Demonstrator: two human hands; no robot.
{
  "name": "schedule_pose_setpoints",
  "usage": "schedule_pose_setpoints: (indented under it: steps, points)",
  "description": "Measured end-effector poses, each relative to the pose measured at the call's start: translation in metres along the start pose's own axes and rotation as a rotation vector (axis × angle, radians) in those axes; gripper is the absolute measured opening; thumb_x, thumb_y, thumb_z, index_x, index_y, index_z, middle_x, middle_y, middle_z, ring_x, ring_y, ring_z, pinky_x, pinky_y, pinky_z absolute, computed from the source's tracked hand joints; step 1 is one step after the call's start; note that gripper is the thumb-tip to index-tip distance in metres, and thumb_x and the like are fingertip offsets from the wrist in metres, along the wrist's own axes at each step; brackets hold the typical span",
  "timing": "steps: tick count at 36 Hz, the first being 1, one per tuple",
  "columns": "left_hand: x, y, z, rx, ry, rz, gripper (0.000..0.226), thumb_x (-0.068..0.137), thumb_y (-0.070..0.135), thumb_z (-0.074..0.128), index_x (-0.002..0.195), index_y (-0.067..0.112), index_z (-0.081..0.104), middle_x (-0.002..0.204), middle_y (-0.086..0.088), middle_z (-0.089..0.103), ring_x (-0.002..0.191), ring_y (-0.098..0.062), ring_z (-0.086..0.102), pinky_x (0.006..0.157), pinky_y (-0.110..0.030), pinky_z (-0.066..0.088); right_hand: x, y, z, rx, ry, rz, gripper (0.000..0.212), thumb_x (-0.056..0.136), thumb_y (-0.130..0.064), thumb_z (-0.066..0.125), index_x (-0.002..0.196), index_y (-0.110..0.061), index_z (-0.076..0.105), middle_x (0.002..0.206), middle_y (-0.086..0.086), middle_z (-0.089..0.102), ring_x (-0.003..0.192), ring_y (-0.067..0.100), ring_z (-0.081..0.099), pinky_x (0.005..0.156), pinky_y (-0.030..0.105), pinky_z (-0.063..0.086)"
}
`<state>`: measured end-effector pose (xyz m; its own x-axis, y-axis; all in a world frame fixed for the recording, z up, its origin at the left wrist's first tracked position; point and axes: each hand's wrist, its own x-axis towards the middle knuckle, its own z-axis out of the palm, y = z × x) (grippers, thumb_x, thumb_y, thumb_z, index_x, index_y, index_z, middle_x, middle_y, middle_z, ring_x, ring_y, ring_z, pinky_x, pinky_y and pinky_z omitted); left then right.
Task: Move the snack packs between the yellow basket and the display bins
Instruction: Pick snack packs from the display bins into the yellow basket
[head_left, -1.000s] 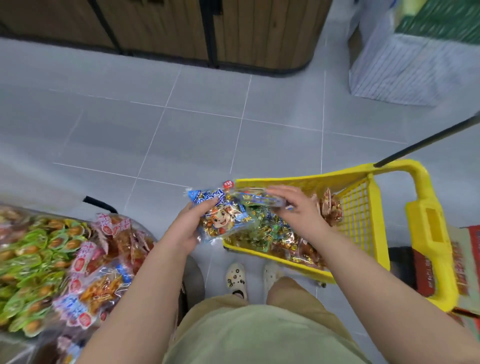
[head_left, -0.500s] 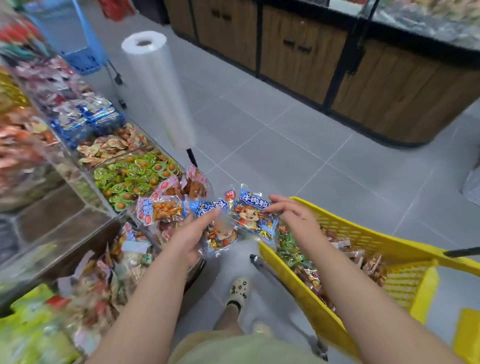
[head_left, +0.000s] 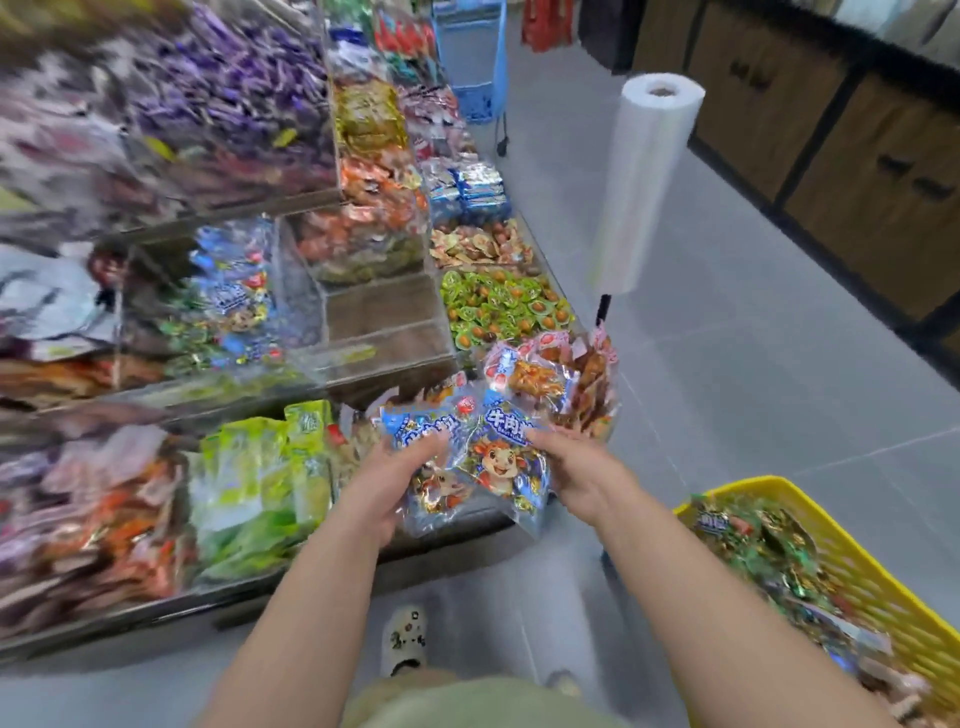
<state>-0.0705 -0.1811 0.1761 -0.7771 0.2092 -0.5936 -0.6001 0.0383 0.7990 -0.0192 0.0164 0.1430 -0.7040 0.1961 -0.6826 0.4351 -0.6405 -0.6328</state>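
I hold two blue snack packs with a cartoon cow between my hands, in front of the display bins. My left hand (head_left: 392, 478) grips the left snack pack (head_left: 426, 457). My right hand (head_left: 576, 467) grips the right snack pack (head_left: 506, 462). The yellow basket (head_left: 852, 571) sits at the lower right, behind my right arm, filled with several green and brown snack packs. A clear bin (head_left: 228, 296) at mid left holds several packs in the same blue.
A clear bin (head_left: 384, 322) with nothing in it stands beyond my hands. Bins of green, orange and purple snacks fill the left side. A roll of plastic bags (head_left: 644, 176) stands on a pole at the shelf edge. Grey floor and wooden cabinets lie to the right.
My view swung left from the basket to the display bins. Both hands carried the two blue packs out of the basket and over to the front of the shelf.
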Motion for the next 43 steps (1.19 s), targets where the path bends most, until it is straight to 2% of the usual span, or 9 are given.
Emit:
schedule_pose_setpoints:
  steps: [6, 10, 15, 19, 26, 29, 32, 36, 43]
  points:
    - [0.011, 0.012, -0.072, -0.097, 0.191, 0.018, 0.106, 0.062, 0.028, 0.088, 0.148, 0.016, 0.027, 0.113, -0.003, 0.063, 0.11, -0.032, 0.062, 0.099, -0.054, 0.046, 0.018, 0.019, 0.092, -0.066, -0.091, 0.137, 0.024, 0.089, -0.025, 0.063, 0.105, -0.006, 0.065, 0.103, 0.016, 0.07, 0.095, 0.03, 0.067, 0.083, 0.046, 0.054]
    - [0.03, 0.028, -0.128, -0.052, 0.251, 0.028, 0.111, 0.067, 0.032, 0.085, 0.153, 0.019, 0.016, 0.134, -0.006, 0.053, 0.11, -0.026, 0.061, 0.099, -0.048, 0.046, 0.036, 0.028, 0.15, -0.168, -0.126, 0.117, 0.027, 0.09, -0.032, 0.062, 0.102, -0.008, 0.065, 0.091, 0.012, 0.074, 0.079, 0.025, 0.072, 0.064, 0.039, 0.059]
    - [0.057, 0.057, -0.195, 0.002, 0.261, 0.046, 0.116, 0.064, 0.038, 0.086, 0.153, 0.019, 0.016, 0.152, -0.006, 0.035, 0.118, -0.023, 0.051, 0.096, -0.041, 0.043, 0.057, 0.043, 0.221, -0.209, -0.191, 0.061, 0.029, 0.083, -0.017, 0.071, 0.109, -0.007, 0.062, 0.093, 0.013, 0.073, 0.082, 0.026, 0.071, 0.078, 0.045, 0.057]
    - [0.084, 0.076, -0.243, 0.025, 0.277, 0.041, 0.116, 0.063, 0.044, 0.085, 0.153, 0.022, 0.016, 0.151, -0.007, 0.037, 0.126, -0.03, 0.049, 0.101, -0.052, 0.04, 0.074, 0.05, 0.27, -0.207, -0.238, 0.065, 0.008, 0.081, -0.01, 0.07, 0.089, -0.008, 0.068, 0.08, 0.011, 0.074, 0.067, 0.023, 0.071, 0.065, 0.04, 0.059]
    - [0.114, 0.108, -0.31, 0.079, 0.341, 0.076, 0.117, 0.059, 0.047, 0.087, 0.151, 0.014, 0.022, 0.152, -0.01, 0.035, 0.131, -0.029, 0.044, 0.1, -0.041, 0.04, 0.103, 0.03, 0.328, -0.193, -0.148, 0.016, 0.01, 0.088, -0.009, 0.058, 0.093, -0.004, 0.064, 0.078, 0.012, 0.068, 0.067, 0.025, 0.064, 0.081, 0.046, 0.051]
    - [0.123, 0.12, -0.334, 0.131, 0.381, 0.096, 0.109, 0.065, 0.048, 0.082, 0.151, 0.014, 0.023, 0.154, -0.008, 0.032, 0.135, -0.028, 0.039, 0.096, -0.038, 0.037, 0.119, 0.014, 0.343, -0.164, -0.132, -0.045, 0.031, 0.091, -0.002, 0.048, 0.12, 0.004, 0.055, 0.107, 0.024, 0.059, 0.089, 0.034, 0.057, 0.095, 0.054, 0.045]
    - [0.13, 0.13, -0.352, 0.132, 0.39, 0.095, 0.108, 0.066, 0.047, 0.083, 0.151, 0.016, 0.023, 0.154, -0.007, 0.032, 0.136, -0.029, 0.038, 0.106, -0.045, 0.036, 0.13, -0.003, 0.363, -0.199, -0.138, -0.149, 0.017, 0.088, 0.004, 0.052, 0.102, -0.003, 0.056, 0.085, 0.013, 0.065, 0.069, 0.024, 0.065, 0.06, 0.037, 0.057]
    - [0.137, 0.141, -0.365, 0.142, 0.391, 0.109, 0.109, 0.063, 0.047, 0.085, 0.15, 0.018, 0.026, 0.154, -0.006, 0.033, 0.135, -0.029, 0.039, 0.104, -0.047, 0.036, 0.154, -0.015, 0.39, -0.492, -0.083, -0.344, 0.022, 0.08, 0.003, 0.067, 0.08, -0.013, 0.053, 0.073, 0.002, 0.057, 0.056, 0.009, 0.059, 0.047, 0.022, 0.046]
    - [0.146, 0.151, -0.373, 0.094, 0.374, 0.085, 0.111, 0.062, 0.044, 0.085, 0.151, 0.018, 0.024, 0.154, -0.008, 0.031, 0.135, -0.032, 0.037, 0.106, -0.05, 0.032, 0.204, -0.01, 0.424, -1.027, -0.026, -0.538, 0.051, 0.076, -0.017, 0.078, 0.115, -0.02, 0.046, 0.09, -0.006, 0.057, 0.082, 0.014, 0.056, 0.062, 0.022, 0.042]
